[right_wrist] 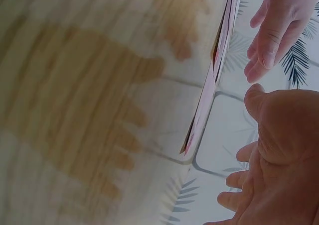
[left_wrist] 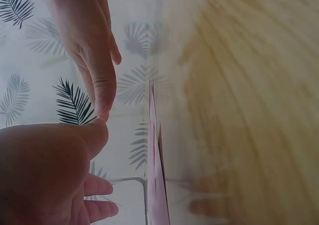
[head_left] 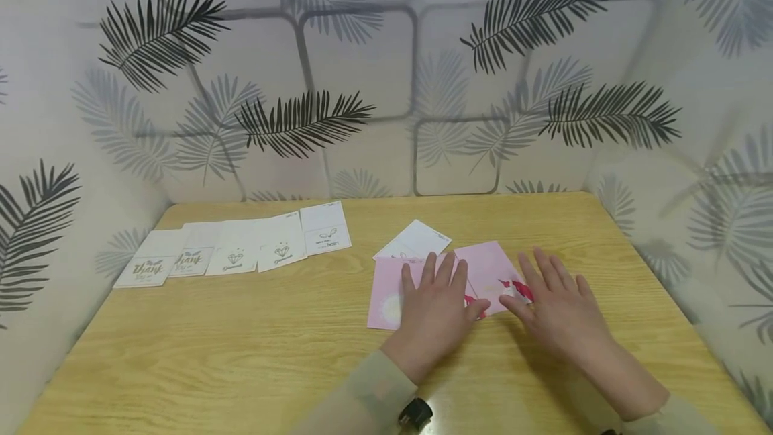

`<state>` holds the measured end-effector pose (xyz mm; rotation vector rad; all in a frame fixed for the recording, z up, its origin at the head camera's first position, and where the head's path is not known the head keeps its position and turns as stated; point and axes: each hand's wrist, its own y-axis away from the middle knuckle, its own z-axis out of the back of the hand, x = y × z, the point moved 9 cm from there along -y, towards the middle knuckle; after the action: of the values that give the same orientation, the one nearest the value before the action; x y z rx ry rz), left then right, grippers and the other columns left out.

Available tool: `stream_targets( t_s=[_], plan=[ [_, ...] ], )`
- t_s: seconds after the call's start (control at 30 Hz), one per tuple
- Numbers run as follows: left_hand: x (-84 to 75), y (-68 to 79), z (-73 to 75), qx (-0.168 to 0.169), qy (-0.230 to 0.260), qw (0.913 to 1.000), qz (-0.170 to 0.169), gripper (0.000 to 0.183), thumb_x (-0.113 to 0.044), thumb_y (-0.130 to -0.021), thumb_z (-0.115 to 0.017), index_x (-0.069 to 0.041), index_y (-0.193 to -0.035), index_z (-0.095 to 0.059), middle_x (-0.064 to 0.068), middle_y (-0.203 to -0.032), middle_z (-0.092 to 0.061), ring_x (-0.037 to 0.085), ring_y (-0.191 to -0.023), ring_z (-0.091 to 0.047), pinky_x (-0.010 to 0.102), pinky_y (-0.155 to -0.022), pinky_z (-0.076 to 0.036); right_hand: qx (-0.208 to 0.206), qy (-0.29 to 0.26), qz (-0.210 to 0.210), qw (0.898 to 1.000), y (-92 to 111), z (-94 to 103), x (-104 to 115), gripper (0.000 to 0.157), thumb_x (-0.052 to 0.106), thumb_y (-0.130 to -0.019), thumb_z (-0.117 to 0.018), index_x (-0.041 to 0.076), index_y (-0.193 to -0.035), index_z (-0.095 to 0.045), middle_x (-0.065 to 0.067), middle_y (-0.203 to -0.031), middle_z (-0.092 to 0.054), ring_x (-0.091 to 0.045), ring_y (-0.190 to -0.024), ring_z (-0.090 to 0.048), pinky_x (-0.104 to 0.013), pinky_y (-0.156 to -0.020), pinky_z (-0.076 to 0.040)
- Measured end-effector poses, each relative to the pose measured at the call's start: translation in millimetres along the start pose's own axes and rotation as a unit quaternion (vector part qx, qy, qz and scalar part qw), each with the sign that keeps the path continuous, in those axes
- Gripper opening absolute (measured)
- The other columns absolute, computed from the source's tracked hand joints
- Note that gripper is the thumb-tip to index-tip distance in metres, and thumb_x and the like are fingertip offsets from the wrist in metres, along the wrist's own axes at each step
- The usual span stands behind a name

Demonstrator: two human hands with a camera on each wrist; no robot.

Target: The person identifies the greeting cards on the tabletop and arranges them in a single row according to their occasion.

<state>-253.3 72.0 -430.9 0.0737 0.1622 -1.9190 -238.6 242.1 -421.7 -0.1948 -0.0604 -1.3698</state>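
Observation:
My left hand (head_left: 437, 307) hovers palm down over a pink card (head_left: 382, 284) with a pale round print, fingers spread and partly covering it. A second pink card (head_left: 483, 264), printed with a red-maned unicorn, lies tilted against the first one's right side. Over its right edge is my right hand (head_left: 561, 301), fingers also spread and holding nothing. Both wrist views show the hands apart from the pink cards (left_wrist: 155, 185), which stay low on the table and look slightly lifted at their folds. Behind them a white card (head_left: 413, 237) is partly hidden under the pink ones.
At the table's left, a row of white cards overlaps: two "thank you" cards (head_left: 145, 270), two diamond cards (head_left: 235, 254) and a card with "heart" lettering (head_left: 326, 230). The wooden table (head_left: 241, 354) meets leaf-patterned walls (head_left: 362, 72) at the back and sides.

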Motion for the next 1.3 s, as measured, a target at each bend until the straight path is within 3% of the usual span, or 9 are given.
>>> stream_targets(
  t_s=[0.73,1.3],
  plan=[
    [-12.6,-7.5,-16.5,0.030,-0.008,0.9995,-0.001,0.078,-0.073,-0.107,-0.052,-0.023,-0.167,-0.050,-0.002,-0.173,-0.044,0.027,-0.162,-0.036,0.068,-0.124,-0.030,0.033,-0.018,-0.013,0.999,-5,-20.0,-25,0.085,0.057,-0.111,-0.058,-0.002,-0.167,-0.038,-0.037,-0.170,-0.031,-0.060,-0.154,-0.033,-0.083,-0.117,-0.026],
    [-16.7,-9.0,-21.5,0.052,0.007,0.9986,-0.008,0.072,-0.069,-0.108,-0.056,-0.023,-0.163,-0.055,-0.003,-0.171,-0.047,0.027,-0.161,-0.037,0.067,-0.125,-0.028,0.050,-0.030,-0.008,0.998,-9,-20.5,-24,0.074,0.052,-0.110,-0.063,-0.003,-0.159,-0.049,-0.039,-0.166,-0.037,-0.063,-0.151,-0.036,-0.084,-0.115,-0.028]
  ],
)
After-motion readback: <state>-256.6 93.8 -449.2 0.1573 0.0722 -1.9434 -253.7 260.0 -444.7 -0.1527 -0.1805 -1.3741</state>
